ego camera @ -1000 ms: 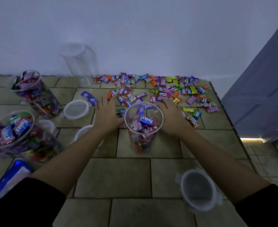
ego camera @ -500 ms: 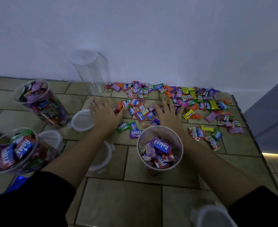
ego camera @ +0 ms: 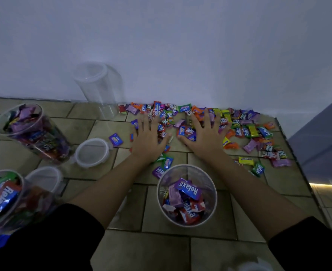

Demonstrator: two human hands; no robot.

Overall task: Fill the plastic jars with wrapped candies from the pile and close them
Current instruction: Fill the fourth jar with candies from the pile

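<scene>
The front-left jar [ego camera: 3,198] stands at the lower-left edge of the view, cut off by the frame and packed with wrapped candies. The back-left jar [ego camera: 32,132] stands behind it, also loaded and open at the top. Two round lids lie on the tiled floor [ego camera: 161,249] just right of these jars: the near lid [ego camera: 46,178] and the far lid [ego camera: 92,152]. An empty jar [ego camera: 98,89] stands upright against the wall [ego camera: 180,45], at the left end of the candy pile [ego camera: 245,131]. One loose candy [ego camera: 115,139] lies apart from the pile, between the far lid and the left hand [ego camera: 147,139].

The left hand lies flat, palm down, fingers straight and spread, on the left part of the pile. It grips nothing. The right hand [ego camera: 206,137] lies in the same flat, spread posture on the middle of the pile, and also grips nothing. Both hands hide the candies beneath them.

The centre jar [ego camera: 210,180] stands open between the two forearms, nearer to the person than the pile, and is partly filled. A few candies lie on the floor between it and the left wrist. The pile runs along the wall to the floor's right edge, next to a grey panel [ego camera: 321,141].
</scene>
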